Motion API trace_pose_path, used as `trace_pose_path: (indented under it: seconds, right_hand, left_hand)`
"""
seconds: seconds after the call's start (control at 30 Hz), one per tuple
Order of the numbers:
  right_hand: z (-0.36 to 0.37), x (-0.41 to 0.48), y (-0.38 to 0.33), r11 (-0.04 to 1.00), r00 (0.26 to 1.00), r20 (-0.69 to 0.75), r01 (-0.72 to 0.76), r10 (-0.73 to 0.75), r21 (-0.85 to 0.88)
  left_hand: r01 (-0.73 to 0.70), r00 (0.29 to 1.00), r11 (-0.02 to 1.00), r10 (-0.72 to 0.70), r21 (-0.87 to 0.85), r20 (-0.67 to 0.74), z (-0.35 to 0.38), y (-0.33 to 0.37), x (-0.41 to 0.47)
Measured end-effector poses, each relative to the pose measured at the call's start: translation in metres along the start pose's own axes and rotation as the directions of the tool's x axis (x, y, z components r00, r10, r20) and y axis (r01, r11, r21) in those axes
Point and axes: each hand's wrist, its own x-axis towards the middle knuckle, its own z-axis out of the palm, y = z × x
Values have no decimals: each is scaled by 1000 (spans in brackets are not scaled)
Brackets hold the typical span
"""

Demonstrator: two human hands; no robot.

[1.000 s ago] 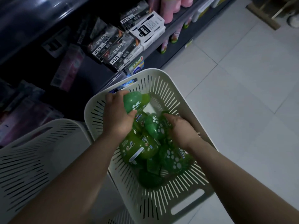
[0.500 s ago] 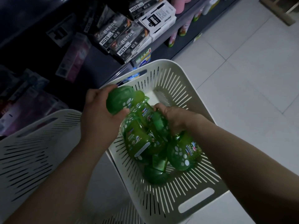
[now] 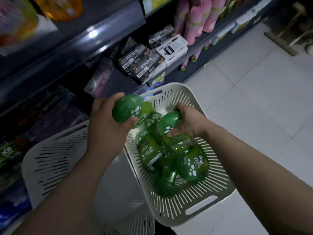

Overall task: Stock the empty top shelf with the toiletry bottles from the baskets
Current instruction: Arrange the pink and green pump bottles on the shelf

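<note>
My left hand (image 3: 106,126) grips a green bottle with white paw prints (image 3: 127,110), held above the left rim of a white slotted basket (image 3: 194,197). My right hand (image 3: 189,123) grips a second green bottle (image 3: 169,122) just over the basket's middle. Several more green bottles (image 3: 152,153) lie piled inside the basket, some on their sides. The top shelf is not in view.
A second white slotted basket (image 3: 50,158) stands to the left, its inside mostly hidden by my left arm. Dark shelves (image 3: 94,41) with black boxes (image 3: 144,63) and pink bottles (image 3: 196,19) run along the left and back. White floor tiles (image 3: 254,99) lie to the right.
Both hands have risen out of the basket, each lifting a green bottle. The view has tilted upward, bringing more of the shelves into sight.
</note>
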Motion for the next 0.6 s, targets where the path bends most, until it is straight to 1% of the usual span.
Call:
trace_pose_path:
  seconds: [0.13, 0.23, 0.33, 0.43, 0.53, 0.6]
  right_hand:
    - [-20, -31, -50, 995, 994, -63, 90, -88, 37]
    - [-42, -65, -105, 982, 977, -109, 185, -181, 30]
    - [-66, -99, -164, 957, 953, -120, 286, -278, 48]
    - [-88, -133, -228, 920, 911, -137, 392, -390, -10]
    - [-103, -169, -292, 871, 859, -145, 484, -491, -81]
    - [-108, -191, -334, 832, 820, -140, 547, -555, -99]
  left_hand:
    - [-25, 997, 1000, 24, -12, -71, -50, 33, -12]
    - [-24, 986, 999, 19, -33, -165, -97, 62, -24]
    - [-29, 967, 997, 10, -70, -255, -149, 89, -38]
    - [-87, 926, 992, 48, -89, -374, -204, 116, -57]
    - [-118, 886, 989, 65, -89, -459, -259, 140, -78]
    - [-135, 858, 986, 65, -101, -510, -297, 153, -92]
